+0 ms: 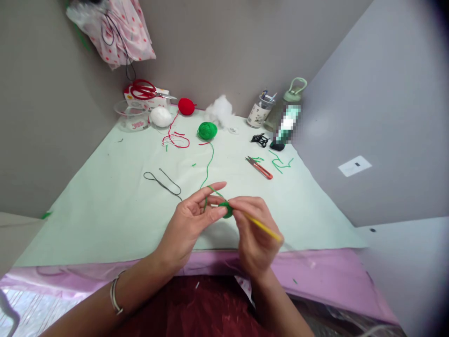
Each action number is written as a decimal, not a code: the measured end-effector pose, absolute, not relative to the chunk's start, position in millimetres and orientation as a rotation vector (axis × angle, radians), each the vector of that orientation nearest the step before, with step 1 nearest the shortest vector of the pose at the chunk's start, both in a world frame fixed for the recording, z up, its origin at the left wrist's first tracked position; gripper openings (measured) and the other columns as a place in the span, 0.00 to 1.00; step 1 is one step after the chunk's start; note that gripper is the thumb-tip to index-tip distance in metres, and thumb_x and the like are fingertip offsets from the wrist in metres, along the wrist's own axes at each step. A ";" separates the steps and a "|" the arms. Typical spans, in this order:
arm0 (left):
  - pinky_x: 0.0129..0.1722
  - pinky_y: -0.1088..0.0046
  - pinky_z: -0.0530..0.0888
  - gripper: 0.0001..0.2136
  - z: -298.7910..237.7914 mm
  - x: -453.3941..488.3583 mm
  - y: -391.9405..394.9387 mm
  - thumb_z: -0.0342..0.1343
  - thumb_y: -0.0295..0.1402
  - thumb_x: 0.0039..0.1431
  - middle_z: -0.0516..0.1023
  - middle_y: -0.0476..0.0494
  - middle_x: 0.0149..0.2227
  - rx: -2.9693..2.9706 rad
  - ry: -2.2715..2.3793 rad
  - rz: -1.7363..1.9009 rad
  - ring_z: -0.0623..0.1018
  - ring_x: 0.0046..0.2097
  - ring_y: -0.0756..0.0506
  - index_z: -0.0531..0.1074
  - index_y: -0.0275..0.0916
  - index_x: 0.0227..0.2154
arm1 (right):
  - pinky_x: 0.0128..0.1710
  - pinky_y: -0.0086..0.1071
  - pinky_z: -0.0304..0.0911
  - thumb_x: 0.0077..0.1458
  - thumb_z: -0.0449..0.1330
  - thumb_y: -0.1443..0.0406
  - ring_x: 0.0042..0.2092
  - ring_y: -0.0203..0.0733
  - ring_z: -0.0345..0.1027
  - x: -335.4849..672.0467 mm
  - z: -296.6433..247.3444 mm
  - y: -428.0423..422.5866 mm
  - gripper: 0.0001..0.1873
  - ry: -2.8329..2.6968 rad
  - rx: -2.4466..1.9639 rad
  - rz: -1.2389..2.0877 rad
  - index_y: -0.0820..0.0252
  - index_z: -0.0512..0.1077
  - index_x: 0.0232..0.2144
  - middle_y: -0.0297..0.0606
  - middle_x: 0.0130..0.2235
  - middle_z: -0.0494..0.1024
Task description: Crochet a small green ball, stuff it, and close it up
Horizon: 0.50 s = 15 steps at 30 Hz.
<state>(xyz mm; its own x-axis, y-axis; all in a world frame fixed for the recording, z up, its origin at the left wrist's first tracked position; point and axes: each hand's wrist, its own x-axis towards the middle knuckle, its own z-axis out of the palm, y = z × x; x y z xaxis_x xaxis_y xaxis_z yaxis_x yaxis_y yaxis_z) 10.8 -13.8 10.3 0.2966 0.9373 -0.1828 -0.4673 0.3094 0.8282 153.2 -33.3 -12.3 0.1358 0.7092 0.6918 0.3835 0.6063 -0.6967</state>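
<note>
Green mat (box lettering illegible); left fingers tight on green crochet piece, right fingers on yellow hook.

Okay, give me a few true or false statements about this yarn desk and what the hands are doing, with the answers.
1. The right hand holds a yellow crochet hook. True.
2. The left hand pinches a red piece of work. False: the small crochet piece is green, and its strand leads back to the green yarn ball.
3. The orange-handled snips lie on the mat, apart from both hands. True.
4. The red scissors lie right beside the hands. False: the red scissors rest on a box at the far back.
5. A tuft of white stuffing sits at the back of the mat. True.
</note>
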 end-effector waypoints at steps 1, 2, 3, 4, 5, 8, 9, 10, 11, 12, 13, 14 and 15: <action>0.39 0.76 0.68 0.22 10.0 10.8 -12.6 0.72 0.34 0.55 0.77 0.50 0.34 0.710 0.761 1.041 0.70 0.35 0.52 0.81 0.46 0.54 | 0.40 0.38 0.75 0.62 0.62 0.76 0.44 0.43 0.77 153.8 -13.7 -33.5 0.20 -1.533 -0.975 0.191 0.47 0.81 0.49 0.39 0.43 0.82; 0.37 0.76 0.67 0.22 9.7 10.4 -11.1 0.72 0.34 0.55 0.75 0.52 0.31 0.669 0.748 1.008 0.67 0.30 0.53 0.81 0.44 0.54 | 0.41 0.39 0.75 0.62 0.62 0.76 0.45 0.43 0.77 155.0 -14.5 -33.4 0.21 -1.574 -0.977 0.119 0.46 0.81 0.49 0.39 0.45 0.82; 0.36 0.76 0.67 0.21 9.4 9.5 -9.2 0.71 0.34 0.55 0.72 0.54 0.27 0.625 0.732 0.969 0.62 0.27 0.55 0.81 0.43 0.53 | 0.41 0.39 0.75 0.62 0.62 0.75 0.45 0.44 0.77 156.7 -14.5 -32.9 0.21 -1.581 -0.984 0.103 0.46 0.81 0.49 0.40 0.45 0.82; 0.37 0.75 0.68 0.19 9.0 8.2 -7.3 0.71 0.33 0.55 0.67 0.57 0.24 0.584 0.714 0.932 0.57 0.24 0.56 0.82 0.42 0.51 | 0.40 0.39 0.74 0.63 0.62 0.74 0.44 0.43 0.77 158.8 -13.7 -32.1 0.19 -1.546 -0.993 0.150 0.47 0.82 0.48 0.39 0.43 0.82; 0.40 0.74 0.70 0.17 8.7 6.7 -5.6 0.71 0.33 0.55 0.62 0.59 0.22 0.548 0.697 0.909 0.53 0.23 0.56 0.83 0.41 0.49 | 0.38 0.37 0.73 0.64 0.61 0.73 0.41 0.42 0.76 160.9 -12.3 -30.9 0.16 -1.476 -0.998 0.253 0.48 0.82 0.46 0.39 0.41 0.81; 0.48 0.71 0.71 0.14 8.9 3.7 -3.4 0.71 0.32 0.55 0.60 0.60 0.21 0.528 0.690 0.939 0.52 0.23 0.57 0.85 0.40 0.46 | 0.33 0.34 0.69 0.67 0.59 0.69 0.32 0.36 0.71 165.1 -6.7 -27.0 0.11 -1.223 -0.931 0.608 0.52 0.82 0.40 0.35 0.34 0.78; 0.48 0.71 0.70 0.15 9.4 3.7 -4.0 0.71 0.32 0.55 0.65 0.58 0.24 0.557 0.702 0.956 0.55 0.24 0.56 0.85 0.41 0.46 | 0.33 0.33 0.68 0.67 0.59 0.68 0.32 0.35 0.70 165.3 -5.3 -26.1 0.10 -1.191 -0.898 0.682 0.52 0.82 0.39 0.34 0.34 0.78; 0.46 0.72 0.70 0.16 10.1 4.2 -5.1 0.71 0.32 0.54 0.71 0.55 0.27 0.596 0.711 0.964 0.60 0.26 0.56 0.84 0.43 0.47 | 0.34 0.34 0.69 0.67 0.60 0.67 0.33 0.36 0.71 164.9 -4.3 -25.6 0.10 -1.195 -0.878 0.729 0.53 0.82 0.39 0.35 0.35 0.79; 0.45 0.72 0.69 0.17 10.8 5.1 -6.5 0.72 0.31 0.54 0.75 0.52 0.31 0.637 0.717 0.966 0.65 0.29 0.54 0.84 0.44 0.48 | 0.36 0.34 0.70 0.66 0.61 0.67 0.36 0.38 0.73 164.1 -3.8 -25.4 0.09 -1.218 -0.872 0.748 0.53 0.82 0.39 0.36 0.36 0.80; 0.44 0.73 0.68 0.18 11.5 6.1 -8.0 0.72 0.32 0.54 0.78 0.50 0.35 0.675 0.723 0.967 0.70 0.34 0.52 0.83 0.45 0.49 | 0.39 0.35 0.71 0.66 0.61 0.67 0.39 0.39 0.74 163.2 -3.6 -25.5 0.09 -1.247 -0.879 0.749 0.52 0.82 0.40 0.37 0.37 0.81; 0.44 0.73 0.67 0.18 12.0 7.1 -9.4 0.71 0.32 0.55 0.79 0.49 0.37 0.704 0.730 0.970 0.72 0.37 0.50 0.83 0.46 0.50 | 0.40 0.36 0.72 0.66 0.62 0.67 0.41 0.40 0.75 162.5 -3.7 -25.8 0.08 -1.272 -0.896 0.744 0.52 0.82 0.40 0.37 0.39 0.82; 0.43 0.73 0.67 0.18 12.4 7.8 -10.4 0.71 0.32 0.56 0.79 0.48 0.38 0.727 0.741 0.978 0.72 0.39 0.49 0.83 0.46 0.50 | 0.40 0.36 0.72 0.66 0.62 0.67 0.42 0.41 0.75 162.2 -4.1 -26.2 0.08 -1.288 -0.918 0.738 0.52 0.82 0.40 0.37 0.39 0.83; 0.42 0.73 0.66 0.17 12.6 8.2 -11.0 0.70 0.33 0.56 0.79 0.48 0.38 0.745 0.757 0.991 0.72 0.38 0.50 0.83 0.46 0.49 | 0.39 0.36 0.72 0.66 0.62 0.66 0.41 0.41 0.75 162.2 -4.5 -26.6 0.08 -1.295 -0.940 0.737 0.52 0.82 0.40 0.37 0.39 0.83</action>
